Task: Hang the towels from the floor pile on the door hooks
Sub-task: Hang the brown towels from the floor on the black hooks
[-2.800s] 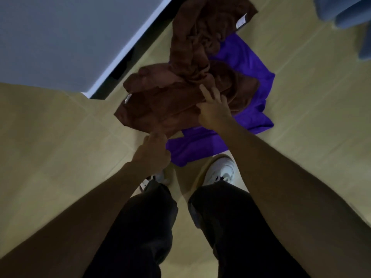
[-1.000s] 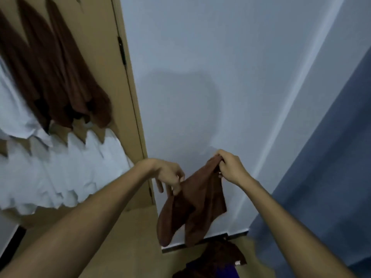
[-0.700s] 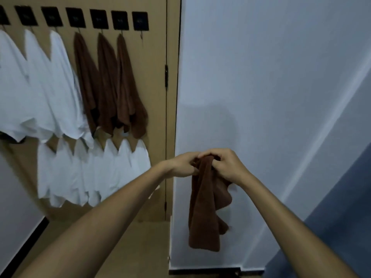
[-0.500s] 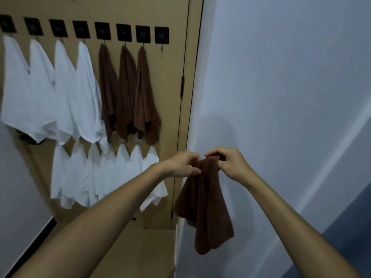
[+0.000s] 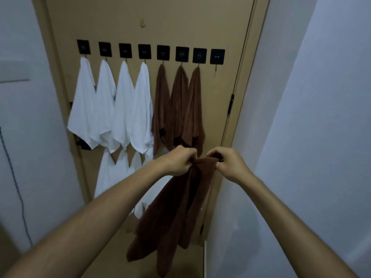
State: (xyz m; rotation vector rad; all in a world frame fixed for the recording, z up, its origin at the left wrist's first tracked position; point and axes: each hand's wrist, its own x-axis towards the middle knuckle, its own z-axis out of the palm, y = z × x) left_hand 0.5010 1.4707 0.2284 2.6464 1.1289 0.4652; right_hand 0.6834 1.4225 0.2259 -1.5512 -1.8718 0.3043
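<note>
The brown towel (image 5: 172, 207) is up off the floor, hanging in folds from both hands in front of the door (image 5: 220, 27), below the row of black hooks (image 5: 150, 52). The left hand (image 5: 177, 161) has its fingers curled tight round the top edge, and the right hand (image 5: 224, 163) pinches the same edge just beside it. Above them, four white towels (image 5: 112, 105) and three brown hanging towels (image 5: 178, 109) fill seven hooks. The empty hook (image 5: 216, 57) at the right end of the row looks like the target. To do it well, I'd say find the loop or a corner, keep it stretched between the hands, then lift it over the prong and let the cloth drop straight.
</note>
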